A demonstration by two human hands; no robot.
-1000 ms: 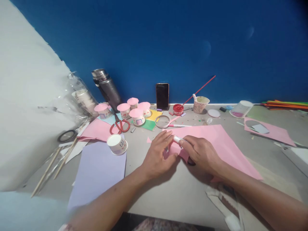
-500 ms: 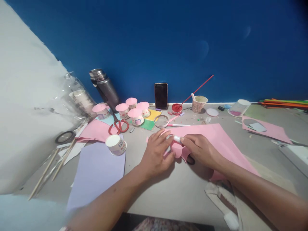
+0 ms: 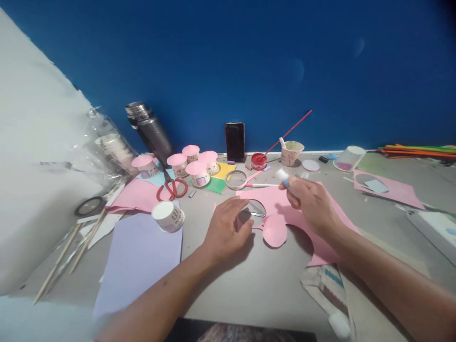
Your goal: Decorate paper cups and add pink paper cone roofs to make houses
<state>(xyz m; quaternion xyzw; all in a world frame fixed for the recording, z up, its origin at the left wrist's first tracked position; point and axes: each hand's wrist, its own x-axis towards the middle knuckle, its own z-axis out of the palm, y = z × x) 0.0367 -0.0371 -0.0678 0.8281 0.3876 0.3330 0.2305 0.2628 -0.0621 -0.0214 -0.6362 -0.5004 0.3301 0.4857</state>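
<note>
My right hand (image 3: 309, 202) is raised over the large pink paper sheet (image 3: 331, 228) and is closed around a small white glue stick (image 3: 284, 177), tip pointing up and left. My left hand (image 3: 226, 230) rests on the grey table with its fingers curled on a small pink paper scrap at the sheet's cut edge. A cut-out pink paper circle (image 3: 274, 230) lies flat between the two hands. A rounded hole (image 3: 254, 208) in the sheet shows grey table beside my left fingertips.
A lilac sheet (image 3: 137, 259) and an upturned paper cup (image 3: 167, 216) lie left. Behind are red scissors (image 3: 172, 188), several pink-topped cups (image 3: 197, 172), a tape roll (image 3: 235, 179), a phone (image 3: 234, 142), red paint pot (image 3: 258, 161), a flask (image 3: 149, 129) and a brush cup (image 3: 291, 152).
My right hand lifted the glue stick up and to the right, away from the paper. The pink circle now lies uncovered on the table. My left hand slid slightly down and left.
</note>
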